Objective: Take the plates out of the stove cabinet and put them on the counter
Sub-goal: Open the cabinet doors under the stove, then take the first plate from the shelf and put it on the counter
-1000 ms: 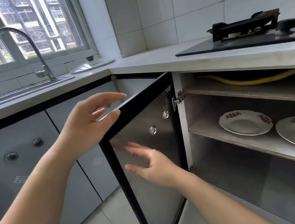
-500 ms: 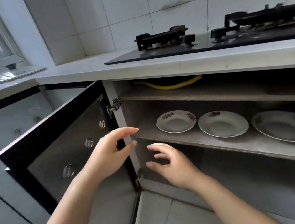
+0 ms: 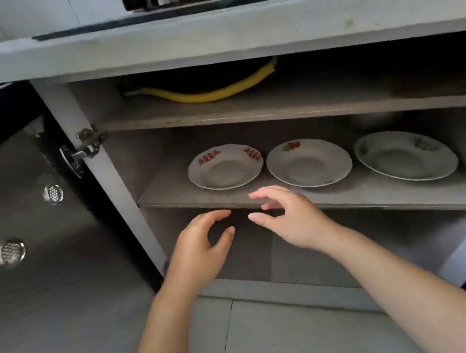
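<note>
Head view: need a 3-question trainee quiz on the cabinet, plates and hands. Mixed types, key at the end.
1. How many plates lie on the middle shelf?
2. True or false: the right hand grips a plate.
3. What lies on the top shelf? A) yellow hose B) a pot C) a cup

Key: 1. Three, side by side, none stacked. 2. False: its fingers are relaxed and it holds nothing. 3. A.
</note>
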A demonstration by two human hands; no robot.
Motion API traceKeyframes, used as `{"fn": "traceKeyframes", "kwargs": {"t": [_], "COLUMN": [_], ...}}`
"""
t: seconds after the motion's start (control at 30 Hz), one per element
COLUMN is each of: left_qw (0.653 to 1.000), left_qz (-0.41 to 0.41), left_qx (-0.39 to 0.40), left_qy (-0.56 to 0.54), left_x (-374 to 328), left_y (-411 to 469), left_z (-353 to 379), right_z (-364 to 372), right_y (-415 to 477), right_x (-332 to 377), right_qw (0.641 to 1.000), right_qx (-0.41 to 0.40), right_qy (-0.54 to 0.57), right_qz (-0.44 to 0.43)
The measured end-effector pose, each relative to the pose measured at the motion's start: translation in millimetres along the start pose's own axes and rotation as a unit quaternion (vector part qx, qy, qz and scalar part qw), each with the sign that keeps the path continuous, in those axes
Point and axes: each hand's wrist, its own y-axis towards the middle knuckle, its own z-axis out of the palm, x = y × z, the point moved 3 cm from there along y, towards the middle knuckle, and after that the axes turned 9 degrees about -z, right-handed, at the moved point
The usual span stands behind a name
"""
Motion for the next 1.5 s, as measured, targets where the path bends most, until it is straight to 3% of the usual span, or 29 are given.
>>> {"fn": "traceKeyframes", "kwargs": {"t": [0.23,0.37,0.57,0.7,0.9,1.2,1.5], "left_qw": [0.997,0.999,0.997,0.997,0.995,0.997,0.995], "left_qz": [-0.071,-0.045,-0.007,0.011,0.001,-0.028,-0.042], "left_qx": [-0.015,0.003,-0.039,-0.043,-0.050,-0.050,-0.085], "left_qy": [-0.037,0.004,0.060,0.068,0.085,0.044,-0.011], "left_x": [62,69,72,70,77,81,76], "left_y": [44,66,86,87,87,87,93], "left_z": [19,29,36,49,46,46,44], "right_z": [14,19,32,43,59,60,52], "right_y": [50,69,93,118,135,126,91], "right_x": [-25,-41,-69,-80,-94,-98,-96], "right_qw": [0.992,0.984,0.966,0.954,0.944,0.946,0.941], "right_qx": [0.040,0.022,-0.021,0.000,0.022,-0.047,-0.041], "right_qy": [-0.120,-0.179,-0.252,-0.289,-0.315,-0.288,-0.276], "right_qz": [0.025,0.004,-0.055,-0.084,-0.096,-0.138,-0.191]}}
